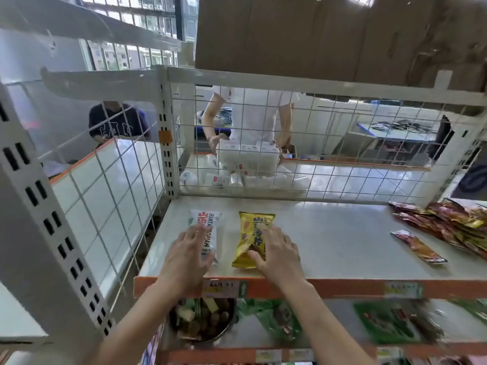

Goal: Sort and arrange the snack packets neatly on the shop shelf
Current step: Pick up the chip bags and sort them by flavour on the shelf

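1. Snack packets, two of them, lie side by side and lengthwise at the 9 o'clock end of the shelf (329, 248): a white packet (208, 222), and a yellow packet (250, 233) just apart at its 3 o'clock.
2. The left hand (188, 256) is spread flat over the white packet, fingers straight. It seems to press rather than grip, though blur hides the fingertips.
3. The right hand (276, 252) lies open on the yellow packet's 3 o'clock edge, fingers splayed and thumb on the wrapper, closed round nothing.
4. I'd call the job barely begun. Only these two packets sit squared up, as the starts of two rows.
5. Left to do: a red pile (453, 219) heaped untidily at 2 o'clock, and a lone red packet (419, 247) lying askew at the pile's 7 o'clock, well apart from the hands.
6. Hard to make out:
   - The pile runs out of view at 3 o'clock, so its count is unknown.
   - The shelf below holds green packets (384, 322), too blurred to judge for order.
   - The price labels on the shelf lip are unreadable.
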